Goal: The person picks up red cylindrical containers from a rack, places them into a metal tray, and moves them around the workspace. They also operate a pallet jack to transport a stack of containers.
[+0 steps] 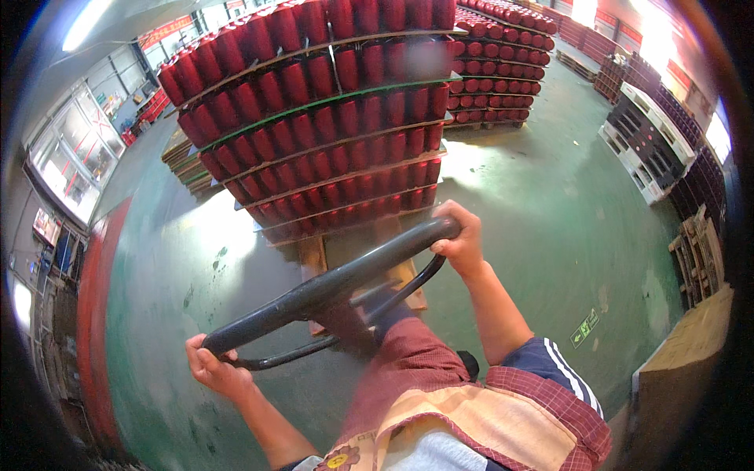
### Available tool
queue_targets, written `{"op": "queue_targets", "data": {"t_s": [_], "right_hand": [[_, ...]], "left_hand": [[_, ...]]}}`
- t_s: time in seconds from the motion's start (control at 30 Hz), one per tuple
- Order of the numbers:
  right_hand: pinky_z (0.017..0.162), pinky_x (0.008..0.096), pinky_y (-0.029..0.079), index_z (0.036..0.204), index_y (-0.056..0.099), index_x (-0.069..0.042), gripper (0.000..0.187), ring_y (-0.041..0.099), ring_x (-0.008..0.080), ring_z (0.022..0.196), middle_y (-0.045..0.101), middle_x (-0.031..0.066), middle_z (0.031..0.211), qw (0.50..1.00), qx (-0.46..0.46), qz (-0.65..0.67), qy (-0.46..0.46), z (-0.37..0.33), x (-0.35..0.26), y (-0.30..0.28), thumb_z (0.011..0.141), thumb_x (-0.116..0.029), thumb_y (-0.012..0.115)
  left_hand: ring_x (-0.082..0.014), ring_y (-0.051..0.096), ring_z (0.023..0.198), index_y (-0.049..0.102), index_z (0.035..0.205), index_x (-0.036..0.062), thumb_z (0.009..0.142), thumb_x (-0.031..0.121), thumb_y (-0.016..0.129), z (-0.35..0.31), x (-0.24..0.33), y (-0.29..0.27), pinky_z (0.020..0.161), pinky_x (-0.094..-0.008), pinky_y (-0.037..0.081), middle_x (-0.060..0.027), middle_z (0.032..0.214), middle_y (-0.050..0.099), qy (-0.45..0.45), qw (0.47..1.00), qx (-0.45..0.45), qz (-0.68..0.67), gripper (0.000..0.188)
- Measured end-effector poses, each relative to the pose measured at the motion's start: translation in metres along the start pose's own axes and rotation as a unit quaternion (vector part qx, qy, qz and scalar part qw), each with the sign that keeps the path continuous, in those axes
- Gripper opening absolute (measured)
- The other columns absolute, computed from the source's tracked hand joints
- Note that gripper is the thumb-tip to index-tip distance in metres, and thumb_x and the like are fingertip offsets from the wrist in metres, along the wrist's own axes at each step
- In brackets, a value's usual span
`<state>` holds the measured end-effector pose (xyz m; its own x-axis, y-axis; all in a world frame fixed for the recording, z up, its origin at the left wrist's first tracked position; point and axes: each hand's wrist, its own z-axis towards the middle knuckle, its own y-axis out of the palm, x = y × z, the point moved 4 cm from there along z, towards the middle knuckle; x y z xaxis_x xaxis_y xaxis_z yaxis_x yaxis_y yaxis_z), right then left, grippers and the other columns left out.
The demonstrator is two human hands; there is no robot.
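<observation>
Both my hands grip the ends of a thick black handle (314, 293) that slants across the picture, the right end higher and farther off. My left hand (218, 367) wraps its left end; my right hand (462, 240) closes round the right end, where the loop beneath it meets the bar. The handle looks like that of a pallet truck; its lower part is partly hidden by my leg and blurred. Just beyond it stands a tall load of dark red cylinders (322, 122) in several layers, separated by thin boards. A wooden pallet (312, 259) shows under the load.
Another stack of red cylinders (495, 74) stands behind on the right. White and black pallets (646, 145) and wooden pallets (696, 255) line the right side, with a brown box-like block (683, 357) nearer. Stacked boards (187, 163) lie left of the load. A green sign (583, 328) marks the floor.
</observation>
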<state>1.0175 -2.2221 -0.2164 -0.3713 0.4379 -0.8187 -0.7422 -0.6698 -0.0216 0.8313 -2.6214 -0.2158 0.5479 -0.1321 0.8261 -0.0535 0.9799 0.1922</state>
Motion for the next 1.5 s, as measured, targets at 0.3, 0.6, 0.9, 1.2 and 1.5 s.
{"op": "queue_targets", "data": {"t_s": [0.3,0.6,0.9,1.2,1.5], "right_hand": [[0.063,0.0222,0.041,0.085,0.061,-0.002,0.033,0.049,0.0064,0.071,0.055,-0.0033,0.075,0.999,0.003,0.029,0.026,0.0,-0.002,0.002,0.062,-0.017,0.079],[0.062,0.0226,0.04,0.083,0.059,-0.002,0.036,0.049,0.0069,0.07,0.054,-0.0026,0.074,0.999,0.026,0.008,0.032,-0.005,-0.003,0.009,0.058,-0.019,0.079],[0.063,0.0234,0.04,0.082,0.058,-0.002,0.041,0.049,0.0089,0.07,0.053,-0.0011,0.075,0.999,0.02,-0.021,0.024,-0.004,-0.008,0.01,0.056,-0.023,0.08],[0.063,0.025,0.04,0.082,0.058,-0.002,0.057,0.05,0.0102,0.07,0.054,-0.0001,0.076,1.0,0.01,-0.013,0.006,-0.006,0.002,0.009,0.054,-0.04,0.088],[0.064,0.024,0.039,0.081,0.054,-0.003,0.05,0.048,0.0101,0.073,0.05,-0.0004,0.078,0.999,0.042,0.007,0.035,-0.019,0.002,0.004,0.055,-0.033,0.085]], "left_hand": [[-0.0074,0.047,0.047,0.053,0.082,0.0062,0.091,0.049,0.062,0.004,0.001,0.0,0.042,-0.0203,0.038,-0.0002,0.065,0.051,-0.022,0.999,-0.012,-0.019,0.044],[-0.0077,0.048,0.046,0.053,0.082,0.0055,0.093,0.048,0.059,0.014,-0.008,0.0,0.041,-0.0213,0.036,-0.0006,0.062,0.051,-0.01,0.999,-0.02,-0.032,0.044],[-0.009,0.045,0.044,0.052,0.083,0.0054,0.097,0.044,0.055,0.017,-0.011,-0.004,0.039,-0.023,0.035,-0.0013,0.061,0.049,0.02,0.999,-0.014,-0.026,0.041],[-0.0047,0.045,0.044,0.051,0.076,0.0059,0.083,0.062,0.067,0.016,-0.013,-0.007,0.039,-0.0193,0.035,0.0017,0.064,0.048,-0.005,0.999,0.005,-0.043,0.059],[-0.0034,0.045,0.05,0.054,0.08,0.0055,0.08,0.068,0.067,0.011,-0.007,-0.009,0.041,-0.019,0.035,0.0031,0.07,0.047,-0.018,0.999,-0.005,-0.034,0.064]]}}
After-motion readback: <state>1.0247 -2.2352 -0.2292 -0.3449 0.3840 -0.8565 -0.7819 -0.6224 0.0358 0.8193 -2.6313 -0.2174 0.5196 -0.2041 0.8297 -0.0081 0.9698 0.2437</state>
